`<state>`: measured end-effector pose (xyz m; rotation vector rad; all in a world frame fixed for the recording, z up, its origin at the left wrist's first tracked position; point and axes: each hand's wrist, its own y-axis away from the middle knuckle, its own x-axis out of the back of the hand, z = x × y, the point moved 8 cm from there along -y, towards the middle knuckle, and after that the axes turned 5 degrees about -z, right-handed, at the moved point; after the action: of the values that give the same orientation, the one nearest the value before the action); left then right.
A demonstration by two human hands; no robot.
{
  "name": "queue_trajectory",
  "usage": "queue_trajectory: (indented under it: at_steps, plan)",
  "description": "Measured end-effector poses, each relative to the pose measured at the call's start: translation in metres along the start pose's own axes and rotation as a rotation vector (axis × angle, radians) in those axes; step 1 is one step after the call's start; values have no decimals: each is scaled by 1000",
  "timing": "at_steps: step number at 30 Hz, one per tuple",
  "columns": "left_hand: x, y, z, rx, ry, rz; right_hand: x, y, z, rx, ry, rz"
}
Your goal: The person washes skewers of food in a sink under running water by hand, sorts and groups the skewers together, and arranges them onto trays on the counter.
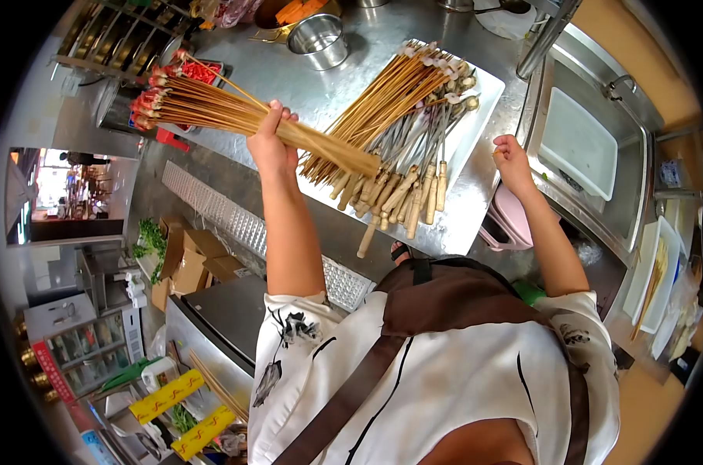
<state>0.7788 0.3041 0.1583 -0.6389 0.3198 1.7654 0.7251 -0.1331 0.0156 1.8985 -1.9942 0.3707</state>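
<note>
My left hand (272, 143) is wrapped around a thick bundle of bamboo skewers (219, 108). Red and pale pieces of food sit on their far left ends, and the bare ends point right over the tray. One skewer sticks up apart from the bundle. Under its bare ends, a white tray (487, 89) holds more bamboo skewers (390, 97) with pale food at the tips. Beside these lie metal skewers with wooden handles (402, 190). My right hand (513, 164) hovers right of the tray, its fingers curled together; whether anything small is between them is hidden.
A steel bowl (318, 43) and a pan with orange pieces (297, 12) stand at the back of the steel table (243, 50). Red food fills a tray (200, 74) behind the bundle. On the right, a sink (553, 70) contains a white tub (576, 143). A pink stool (510, 217) stands below.
</note>
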Motion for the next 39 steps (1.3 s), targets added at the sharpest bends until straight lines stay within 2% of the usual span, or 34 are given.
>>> queue_trajectory:
  at_steps: [5,8,10,11,13,14,17,18,19,22,23,25,27,29,31,33,36,38,39]
  plan:
    - [9,0,18,143,-95,-90,4,-13,54,-164,74,155]
    - [27,-12,20,279,-143,-150,-7,-12,63,-263,-110,117]
    - [37,-19,18,328,-232,-149,-18,-1,67,-502,-700,137]
    - [41,-23,15,366,-319,-141,-17,1,64,-505,-708,151]
    - [38,-31,9,396,-383,-133,-19,2,62,-472,-1019,211]
    - [36,-33,4,436,-421,-123,-20,2,66,-472,-1031,227]
    - [30,-46,-13,497,-505,-129,-19,-2,72,-349,-1211,105]
    - [33,-53,-17,504,-683,-178,-16,4,59,-381,-1125,91]
    - [33,-57,-23,506,-863,-229,-17,10,48,-376,-1092,-25]
    - [16,-55,-28,482,-955,-278,-30,58,-6,-364,-906,-509]
    - [12,-52,-26,452,-1041,-304,-29,77,-13,-401,-929,-514]
    - [8,-46,-29,496,-1120,-310,-48,134,-33,-533,-687,-938]
    - [7,-45,-29,435,-1086,-310,-53,167,-27,-587,-445,-1011]
    - [10,-43,-30,417,-1047,-292,-58,195,-5,-633,-413,-964]
    - [12,-42,-32,431,-1060,-265,-53,203,6,-679,-563,-784]
    - [16,-44,-40,428,-1006,-243,-59,223,24,-745,-579,-707]
    - [25,-52,-56,463,-969,-279,-62,241,42,-704,-444,-572]
    - [26,-52,-66,490,-887,-273,-59,239,26,-409,87,-610]
    - [27,-53,-69,516,-815,-268,-58,241,21,-384,98,-610]
